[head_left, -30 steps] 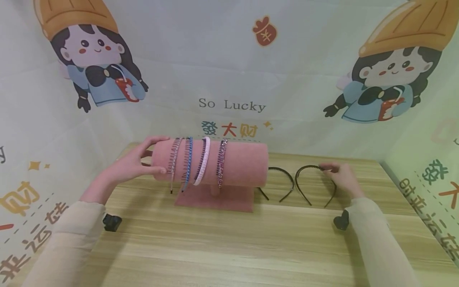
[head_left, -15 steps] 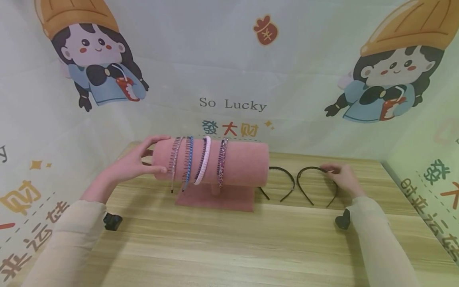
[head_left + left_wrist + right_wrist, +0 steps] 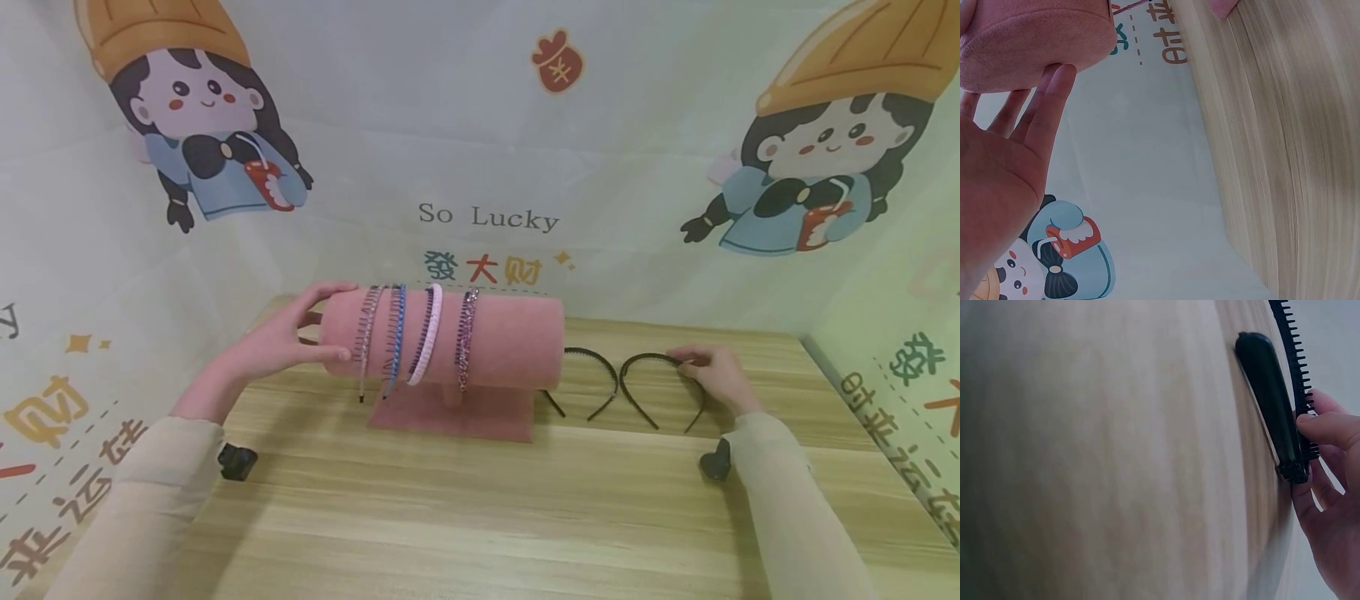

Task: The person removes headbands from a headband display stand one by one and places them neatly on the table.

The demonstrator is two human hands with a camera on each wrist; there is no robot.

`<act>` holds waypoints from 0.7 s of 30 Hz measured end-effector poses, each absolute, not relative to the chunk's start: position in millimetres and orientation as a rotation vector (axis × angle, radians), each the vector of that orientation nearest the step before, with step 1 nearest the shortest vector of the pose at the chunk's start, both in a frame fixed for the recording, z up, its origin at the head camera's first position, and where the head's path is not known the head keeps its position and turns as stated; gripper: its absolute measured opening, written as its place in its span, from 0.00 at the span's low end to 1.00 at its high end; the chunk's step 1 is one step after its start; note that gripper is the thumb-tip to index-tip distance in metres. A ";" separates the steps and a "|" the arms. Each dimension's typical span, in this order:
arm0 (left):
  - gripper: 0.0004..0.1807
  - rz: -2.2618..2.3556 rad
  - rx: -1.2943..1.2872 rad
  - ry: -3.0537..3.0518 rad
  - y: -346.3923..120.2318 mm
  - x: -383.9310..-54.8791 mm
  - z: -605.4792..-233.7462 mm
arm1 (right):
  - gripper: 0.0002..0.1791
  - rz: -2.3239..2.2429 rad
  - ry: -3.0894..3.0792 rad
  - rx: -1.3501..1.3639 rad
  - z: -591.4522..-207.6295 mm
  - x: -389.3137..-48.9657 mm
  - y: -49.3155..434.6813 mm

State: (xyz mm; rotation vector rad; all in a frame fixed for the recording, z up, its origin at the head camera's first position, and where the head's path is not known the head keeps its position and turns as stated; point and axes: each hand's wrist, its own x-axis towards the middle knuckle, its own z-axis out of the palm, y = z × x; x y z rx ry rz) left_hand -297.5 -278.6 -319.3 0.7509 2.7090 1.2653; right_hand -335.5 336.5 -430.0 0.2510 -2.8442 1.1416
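A pink plush headband stand point(image 3: 517, 342), a horizontal roll on a flat base, stands mid-table in the head view. My left hand point(image 3: 277, 342) holds its left end, thumb in front and fingers spread behind; the left wrist view shows fingertips against the roll's end face point(image 3: 1054, 47). Around the roll sit a silvery headband point(image 3: 365, 342), a blue headband point(image 3: 396, 342), a pale pink headband point(image 3: 426, 337) and a glittery purple headband point(image 3: 467, 342). At right, my right hand point(image 3: 712, 375) pinches a black toothed headband point(image 3: 633, 396) near its top between thumb and fingers point(image 3: 1325, 428).
Another black headband point(image 3: 603, 367) lies just right of the stand, partly hidden behind it. The wooden table point(image 3: 480, 517) ends against printed cloth walls point(image 3: 487, 150) at the back and sides. Black wrist devices point(image 3: 238, 461) hang below both cuffs.
The top of the black headband in my right hand has lowered slightly toward me. My left hand stays on the roll's end, and the view has shifted a little.
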 end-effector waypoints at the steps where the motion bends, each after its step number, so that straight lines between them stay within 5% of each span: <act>1: 0.46 1.268 0.745 2.710 -278.5 -297.5 -319.2 | 0.18 1.151 -2.843 0.251 -430.1 -335.6 336.7; 21: 0.46 1.248 0.760 2.713 -279.0 -296.9 -318.8 | 0.27 1.141 -2.960 0.442 -423.2 -329.2 348.4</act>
